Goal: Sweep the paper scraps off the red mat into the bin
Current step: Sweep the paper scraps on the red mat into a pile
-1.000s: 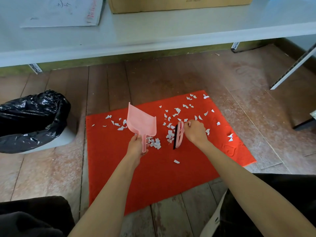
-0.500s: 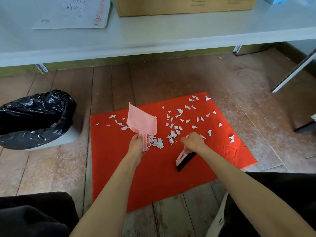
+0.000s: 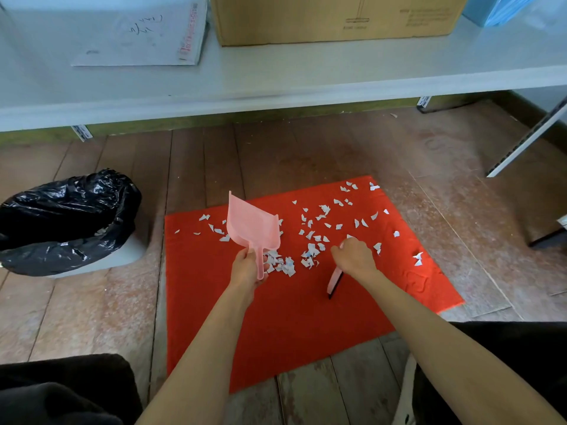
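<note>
The red mat point(image 3: 291, 317) lay flat on the wooden floor point(image 3: 76, 308) and serves here as the landmark. To its left, well apart from its edge, stood the bin point(image 3: 66, 222), lined with a black bag and cut off by the left border. Beyond the mat's far edge ran a pale shelf point(image 3: 306, 84) carrying a cardboard box point(image 3: 334, 18), its top cropped away.

White paper scraps point(image 3: 310, 237) lay scattered over the far half of the mat, with a denser heap near its middle; none had left it.

Over the mat's left part the left hand point(image 3: 247, 269) had its fingers wrapped around the handle of a pink dustpan point(image 3: 253, 230), pan lifted and tilted up, much as half a second before. The right hand point(image 3: 354, 256) hung over the mat's centre, fingers curled shut around a small pink brush point(image 3: 334, 282). Since the previous frame the brush had swung from a shallow slant to a steeper one, its dark bristles toward the near side. Most of its grip was hidden under the hand, so the exact finger placement could not be made out.
</note>
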